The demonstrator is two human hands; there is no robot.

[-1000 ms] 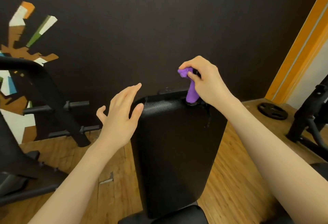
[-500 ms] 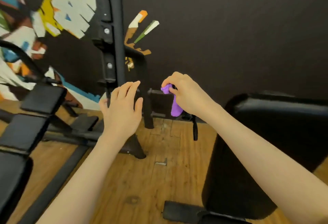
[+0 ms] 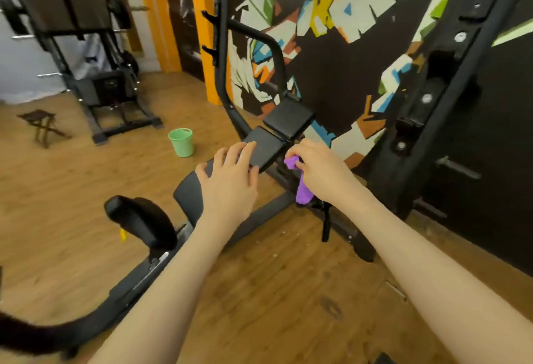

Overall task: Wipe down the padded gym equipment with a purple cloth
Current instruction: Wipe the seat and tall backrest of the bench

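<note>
Fingers [image 3: 297, 148] of right hand [image 3: 323, 170] pinch purple cloth [image 3: 302, 187], hanging right of black pads [image 3: 265, 151] | left hand [image 3: 230, 182] fingers spread, held over pads | green bucket [image 3: 181, 142] far left on floor

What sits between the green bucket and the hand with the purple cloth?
Head view: black bench pads, with the open left hand over them, between green bucket and right hand gripping purple cloth.

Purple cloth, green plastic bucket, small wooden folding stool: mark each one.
Purple cloth [image 3: 303, 190], head view, on the hanging lower end.
Green plastic bucket [image 3: 181, 144], head view, on its outer wall.
Small wooden folding stool [image 3: 37, 117], head view, on its seat.
</note>
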